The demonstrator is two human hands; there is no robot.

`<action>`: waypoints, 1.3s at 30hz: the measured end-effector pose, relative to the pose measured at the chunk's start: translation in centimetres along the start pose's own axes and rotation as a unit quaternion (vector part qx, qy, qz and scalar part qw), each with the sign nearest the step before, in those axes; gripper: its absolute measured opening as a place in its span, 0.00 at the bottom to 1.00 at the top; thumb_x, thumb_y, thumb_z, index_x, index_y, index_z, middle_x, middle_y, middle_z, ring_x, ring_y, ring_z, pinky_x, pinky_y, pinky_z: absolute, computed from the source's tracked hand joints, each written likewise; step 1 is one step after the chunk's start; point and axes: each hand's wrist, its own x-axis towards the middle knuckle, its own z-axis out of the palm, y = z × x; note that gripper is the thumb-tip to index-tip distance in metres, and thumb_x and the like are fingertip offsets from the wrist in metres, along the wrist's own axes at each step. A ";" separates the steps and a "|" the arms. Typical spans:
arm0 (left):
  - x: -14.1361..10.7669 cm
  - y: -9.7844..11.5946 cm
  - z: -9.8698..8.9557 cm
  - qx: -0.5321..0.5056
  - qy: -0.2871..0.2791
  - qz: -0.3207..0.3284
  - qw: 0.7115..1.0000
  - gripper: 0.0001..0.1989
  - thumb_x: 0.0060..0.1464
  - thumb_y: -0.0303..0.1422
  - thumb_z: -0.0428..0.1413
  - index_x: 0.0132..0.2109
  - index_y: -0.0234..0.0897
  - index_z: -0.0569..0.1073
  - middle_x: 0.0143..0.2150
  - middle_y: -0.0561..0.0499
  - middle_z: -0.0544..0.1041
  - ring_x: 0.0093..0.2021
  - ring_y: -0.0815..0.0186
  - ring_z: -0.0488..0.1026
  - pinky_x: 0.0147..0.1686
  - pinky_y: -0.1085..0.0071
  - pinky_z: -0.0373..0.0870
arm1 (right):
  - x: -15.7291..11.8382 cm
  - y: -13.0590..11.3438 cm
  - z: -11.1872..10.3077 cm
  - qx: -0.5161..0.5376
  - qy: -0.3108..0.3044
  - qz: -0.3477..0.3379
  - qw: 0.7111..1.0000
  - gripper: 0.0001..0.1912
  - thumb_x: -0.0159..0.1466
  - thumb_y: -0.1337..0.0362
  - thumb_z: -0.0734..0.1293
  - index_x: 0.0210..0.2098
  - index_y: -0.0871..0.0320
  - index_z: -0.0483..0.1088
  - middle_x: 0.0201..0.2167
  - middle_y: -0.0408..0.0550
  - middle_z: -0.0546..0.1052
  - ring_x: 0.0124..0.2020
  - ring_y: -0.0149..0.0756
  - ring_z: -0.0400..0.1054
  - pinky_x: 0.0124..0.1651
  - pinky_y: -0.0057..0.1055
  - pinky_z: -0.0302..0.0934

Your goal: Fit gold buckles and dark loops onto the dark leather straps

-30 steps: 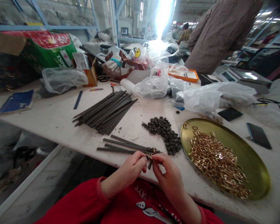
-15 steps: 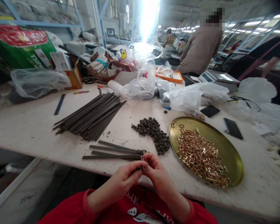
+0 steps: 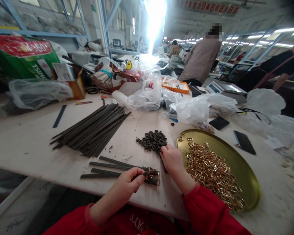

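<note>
Straps, four laid out at lower centre, buckles toward their right ends. Left hand overlaps them, hiding part; thumb and forefinger pinch a small dark piece. Right hand extended, fingertips down at pile of dark loops, mid-frame; cannot tell whether one is caught. One stray loop above. One gold tray, lower right, close beside right hand. Strip heap left of centre, uncounted. One phone at right. Plastic bags crowd upper centre.

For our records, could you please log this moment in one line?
left hand: at straps; right hand: at loops; buckles: on tray
</note>
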 end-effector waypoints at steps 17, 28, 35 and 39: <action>0.5 2.1 -0.8 0.093 0.046 0.117 0.988 0.12 0.54 0.37 0.48 0.36 0.34 0.72 0.30 0.53 0.72 0.30 0.69 0.65 0.31 0.75 0.62 | -4.5 -5.3 -3.2 0.656 -0.100 0.096 0.742 0.14 0.49 0.55 0.71 0.27 0.57 0.65 0.24 0.41 0.70 0.25 0.30 0.63 0.28 0.27 0.60; -0.2 2.3 -0.6 0.153 0.059 0.133 0.977 0.10 0.55 0.32 0.47 0.35 0.34 0.72 0.31 0.51 0.75 0.32 0.66 0.69 0.34 0.74 0.63 | -5.7 -6.1 -2.8 0.786 -0.145 0.203 0.566 0.17 0.45 0.60 0.75 0.30 0.57 0.67 0.25 0.38 0.71 0.25 0.26 0.64 0.30 0.25 0.57; -0.1 2.0 -0.5 0.194 0.090 0.130 0.968 0.10 0.55 0.31 0.47 0.35 0.34 0.71 0.31 0.51 0.75 0.32 0.67 0.69 0.33 0.74 0.63 | -6.0 -7.1 -1.9 0.803 -0.186 0.231 0.517 0.17 0.46 0.56 0.75 0.24 0.60 0.67 0.20 0.39 0.69 0.22 0.25 0.62 0.29 0.24 0.57; -0.1 1.8 -0.6 0.210 0.099 0.127 0.964 0.10 0.55 0.32 0.46 0.37 0.35 0.71 0.32 0.51 0.76 0.32 0.66 0.70 0.34 0.73 0.63 | -6.0 -6.9 -1.8 0.764 -0.142 0.208 0.594 0.17 0.48 0.54 0.73 0.25 0.59 0.66 0.19 0.39 0.69 0.22 0.27 0.61 0.28 0.26 0.57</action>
